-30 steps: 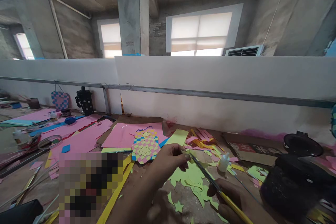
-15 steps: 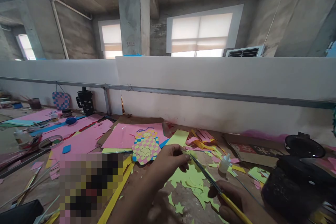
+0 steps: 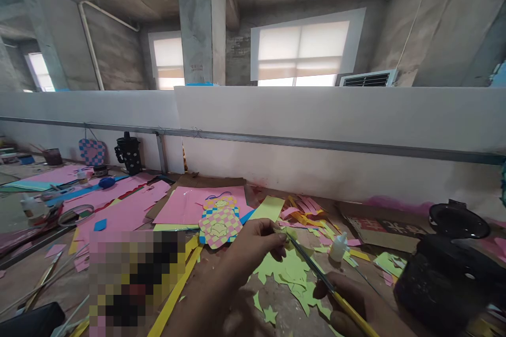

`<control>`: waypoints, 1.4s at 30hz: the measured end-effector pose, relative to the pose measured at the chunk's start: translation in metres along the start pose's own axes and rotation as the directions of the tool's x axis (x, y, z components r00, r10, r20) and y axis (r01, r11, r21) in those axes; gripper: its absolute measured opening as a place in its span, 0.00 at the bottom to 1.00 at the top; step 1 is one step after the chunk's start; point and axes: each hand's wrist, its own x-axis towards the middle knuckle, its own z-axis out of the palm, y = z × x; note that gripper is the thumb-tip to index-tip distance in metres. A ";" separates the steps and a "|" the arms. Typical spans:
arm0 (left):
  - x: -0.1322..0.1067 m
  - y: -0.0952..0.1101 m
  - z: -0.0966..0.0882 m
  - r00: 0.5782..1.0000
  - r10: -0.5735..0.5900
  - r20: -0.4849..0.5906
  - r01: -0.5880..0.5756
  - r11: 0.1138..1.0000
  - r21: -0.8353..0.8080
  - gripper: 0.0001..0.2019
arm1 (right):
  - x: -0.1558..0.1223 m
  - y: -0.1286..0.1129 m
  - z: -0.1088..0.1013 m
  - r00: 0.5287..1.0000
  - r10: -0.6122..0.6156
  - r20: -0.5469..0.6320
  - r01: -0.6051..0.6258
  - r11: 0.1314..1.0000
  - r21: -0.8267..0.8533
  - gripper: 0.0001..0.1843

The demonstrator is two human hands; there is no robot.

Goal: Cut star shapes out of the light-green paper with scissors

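Where the grips meet: a slim dark rod with a yellow handle (image 3: 312, 266) spans the space between the two hands, above the scattered paper on the desk (image 3: 300, 324).
Right grip: clamped, the right hand (image 3: 351, 297) has its fingers wrapped round the yellow handle.
Left grip: curled, the left hand (image 3: 249, 245) closes its fingertips (image 3: 281, 238) at the rod's far tip; whether they hold it or only touch it, I cannot tell.
Under the hands: lime-green paper scraps (image 3: 288, 274) and a cut paper star (image 3: 270, 315) lie on the desk, with yellow paper strips (image 3: 174, 289) left of the left arm.
Just beyond: a lime-green paper rectangle (image 3: 269, 209) sits past the left fingers, beside a woven checkered paper piece (image 3: 220, 224) lying on a pink paper sheet (image 3: 182, 205).
To the right: a small white glue bottle (image 3: 339, 247) stands near the rod, and a black lid (image 3: 458, 220) rests behind a dark container (image 3: 443, 284).
Along the wall: a black mug (image 3: 128, 152) stands at the desk's far end.
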 end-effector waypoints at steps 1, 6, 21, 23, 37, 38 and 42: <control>0.000 0.001 0.000 1.000 -0.004 0.002 0.004 1.000 -0.005 0.10 | 0.000 -0.001 0.000 1.000 0.001 -0.006 -0.001 1.000 -0.006 0.31; -0.001 0.001 0.001 1.000 -0.016 0.009 0.016 1.000 -0.010 0.09 | -0.001 -0.001 -0.004 1.000 0.007 -0.014 -0.007 0.999 -0.042 0.27; -0.001 0.000 0.000 1.000 -0.006 0.023 0.007 1.000 -0.023 0.10 | 0.000 0.002 -0.005 1.000 -0.024 0.004 0.025 0.999 -0.025 0.26; -0.002 0.001 0.000 1.000 -0.009 0.023 0.010 1.000 -0.029 0.10 | 0.000 0.001 -0.005 0.999 -0.024 0.023 0.025 1.000 -0.019 0.26; 0.002 -0.007 0.021 0.995 -0.094 0.042 0.094 0.995 -0.020 0.08 | 0.003 -0.003 0.001 0.991 -0.130 0.033 0.124 0.981 0.147 0.25; 0.002 -0.007 0.021 0.995 -0.096 0.040 0.096 0.995 -0.018 0.07 | 0.003 -0.002 0.001 0.991 -0.125 0.038 0.117 0.980 0.158 0.26; 0.001 -0.006 0.022 0.993 -0.108 0.036 0.108 0.994 -0.007 0.05 | 0.003 -0.003 0.004 0.994 -0.094 0.057 0.083 0.982 0.170 0.31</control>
